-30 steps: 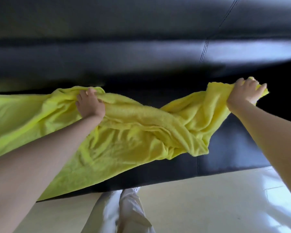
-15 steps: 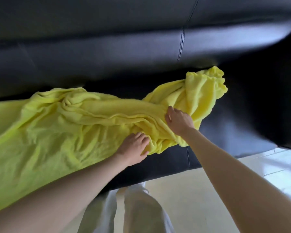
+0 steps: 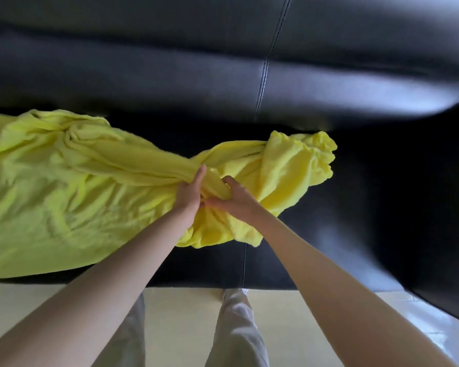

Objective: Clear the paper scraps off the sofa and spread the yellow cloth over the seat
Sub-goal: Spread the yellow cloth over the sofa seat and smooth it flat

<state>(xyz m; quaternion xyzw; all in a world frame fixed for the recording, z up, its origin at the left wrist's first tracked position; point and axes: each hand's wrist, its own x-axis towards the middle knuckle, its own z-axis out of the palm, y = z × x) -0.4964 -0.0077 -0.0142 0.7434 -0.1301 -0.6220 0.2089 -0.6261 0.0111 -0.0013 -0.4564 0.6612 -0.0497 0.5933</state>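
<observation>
Black sofa [image 3: 329, 234]: both hands [image 3: 190, 193] [image 3: 236, 198] bunch rumpled yellow cloth [image 3: 77, 194]

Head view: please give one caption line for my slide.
Both hands, left and right, bunch the yellow cloth on the black sofa.

The yellow cloth [image 3: 72, 197] is lying bunched over the left and middle of the sofa [image 3: 382, 202] seat, its ridged folds rising in the way of any low sweep from the left; the left hand [image 3: 190, 196] and right hand [image 3: 235, 200] are meeting at the cloth's middle, side by side and touching, so nothing is passing between them; the backrest [image 3: 170, 75] is closing off the far side just behind the cloth; right of the cloth's rumpled end the black seat is lying bare and open; a bare strip is running along the front edge under the forearms; the floor [image 3: 186, 313] in front is staying open beside the trouser legs [image 3: 239, 329].
</observation>
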